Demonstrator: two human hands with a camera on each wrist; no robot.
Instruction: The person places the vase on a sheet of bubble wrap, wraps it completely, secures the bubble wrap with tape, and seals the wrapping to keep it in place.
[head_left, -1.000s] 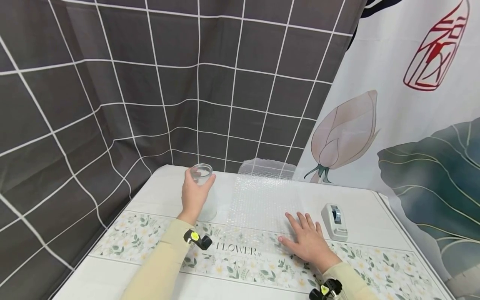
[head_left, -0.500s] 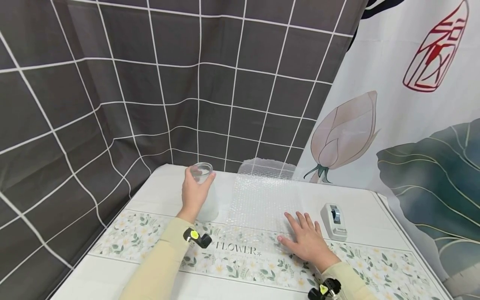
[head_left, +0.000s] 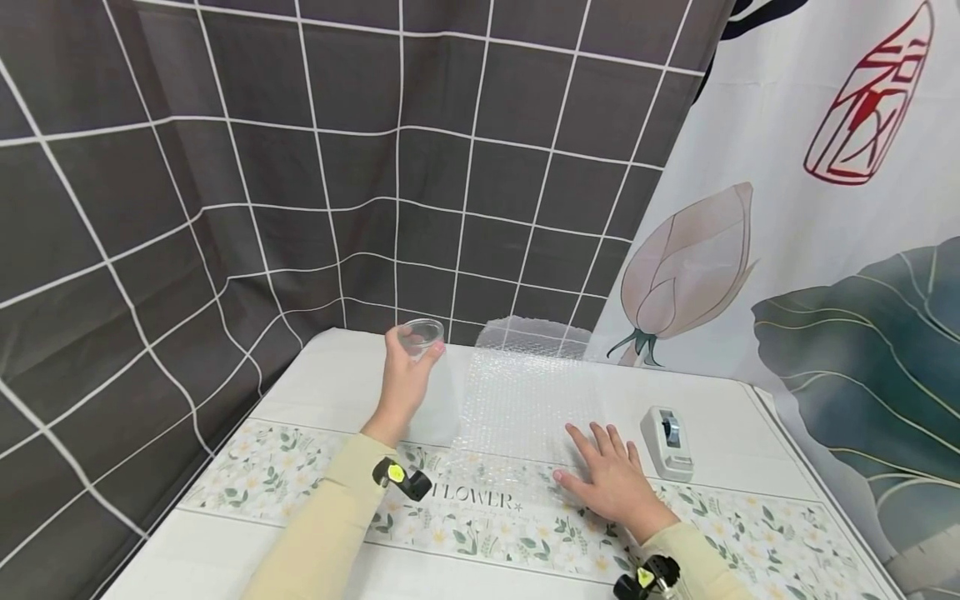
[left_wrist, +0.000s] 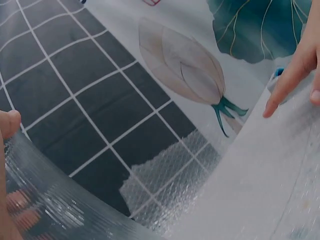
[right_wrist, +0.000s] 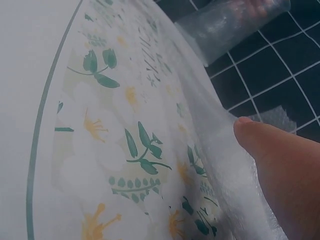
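Observation:
My left hand (head_left: 403, 379) grips a clear cylindrical glass vase (head_left: 437, 408) near its rim, thumb on the right side and fingers on the left. It leans slightly, just left of a sheet of bubble wrap (head_left: 528, 404); whether its base touches the table I cannot tell. Ribbed clear wall of the vase (left_wrist: 65, 205) fills the lower left of the left wrist view, with fingertips visible through it. My right hand (head_left: 611, 482) rests with spread fingers on the right near edge of the bubble wrap. In the right wrist view the vase (right_wrist: 235, 30) appears beyond the sheet.
A white tape dispenser (head_left: 669, 446) stands right of my right hand. The table's white cloth (head_left: 322, 383) has a flowered band. Past the back edge, the wrap's far end (head_left: 536, 333) shows against a dark checked curtain (head_left: 337, 175); a white flower-printed curtain (head_left: 795, 200) hangs at right.
My left hand has shifted a little right with the vase, toward the bubble wrap, and the vase's rim has tipped. My right hand has stayed nearly still on the sheet.

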